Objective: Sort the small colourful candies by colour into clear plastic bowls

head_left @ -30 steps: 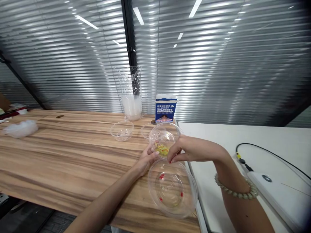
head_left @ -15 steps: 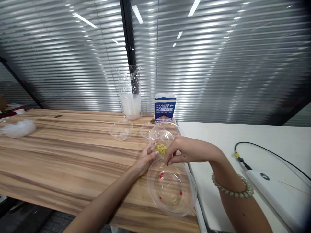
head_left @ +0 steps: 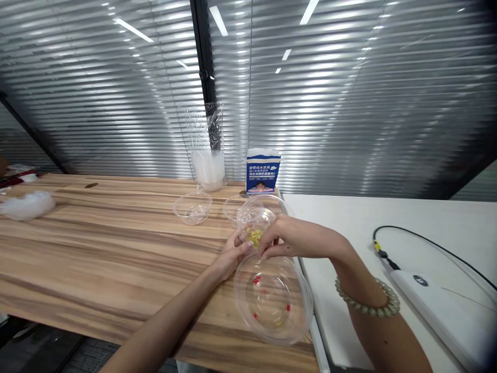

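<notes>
My left hand (head_left: 235, 251) grips the left side of a clear plastic bowl (head_left: 287, 206), which is tilted towards me. Small yellow pieces (head_left: 254, 237) lie inside it. My right hand (head_left: 281, 238), a bead bracelet on its wrist, has thumb and fingers pinched together at the bowl's near rim; whatever is between the fingertips is too small to make out. Below that hand, nearer to me, a second clear plastic bowl (head_left: 272, 334) rests on the wooden table. A few red pieces (head_left: 257, 280) and some faint yellow ones are scattered in it.
Two more clear bowls stand behind, one at the left (head_left: 193, 210) and one partly hidden (head_left: 232, 207). Further back are a bagged bowl stack (head_left: 208, 171) and a blue carton (head_left: 263, 173). Crumpled clear plastic (head_left: 28, 205) lies far left. A white device (head_left: 438, 311) with a cable occupies the white table.
My right hand has shifted slightly left along the held bowl's rim. Another small red piece now shows in the nearer bowl. My left hand keeps its hold.
</notes>
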The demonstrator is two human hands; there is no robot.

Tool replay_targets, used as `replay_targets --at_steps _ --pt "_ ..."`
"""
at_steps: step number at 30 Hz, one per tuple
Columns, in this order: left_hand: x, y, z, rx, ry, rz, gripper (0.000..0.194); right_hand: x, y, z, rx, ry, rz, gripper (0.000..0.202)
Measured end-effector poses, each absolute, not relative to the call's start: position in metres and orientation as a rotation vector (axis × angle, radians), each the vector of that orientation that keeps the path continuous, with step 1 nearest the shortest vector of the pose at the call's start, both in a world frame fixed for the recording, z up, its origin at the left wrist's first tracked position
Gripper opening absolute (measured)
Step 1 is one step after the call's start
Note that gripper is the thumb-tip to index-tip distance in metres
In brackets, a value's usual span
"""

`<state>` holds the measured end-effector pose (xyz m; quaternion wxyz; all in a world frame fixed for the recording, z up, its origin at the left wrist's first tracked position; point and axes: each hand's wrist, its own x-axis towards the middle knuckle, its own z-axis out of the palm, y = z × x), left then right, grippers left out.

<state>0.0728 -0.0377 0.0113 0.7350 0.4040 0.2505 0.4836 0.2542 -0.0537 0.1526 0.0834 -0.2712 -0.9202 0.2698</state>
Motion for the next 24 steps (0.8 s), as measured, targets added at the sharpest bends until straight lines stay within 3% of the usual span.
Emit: replay_targets --at_steps 12,19,24 --pt "0.072 -0.04 0.017 0.9 0.566 1.055 0.069 0.264 -0.032 0.136 -1.286 -2.497 0.21 0.024" --pt "0.072 -0.039 0.016 0.903 0.562 1.057 0.078 0.252 -0.02 0.122 -1.287 -2.638 0.2 0.024" --pt "0.073 -0.039 0.017 0.911 0.562 1.062 0.071 0.241 -0.025 0.127 -1.279 -2.768 0.179 0.021"
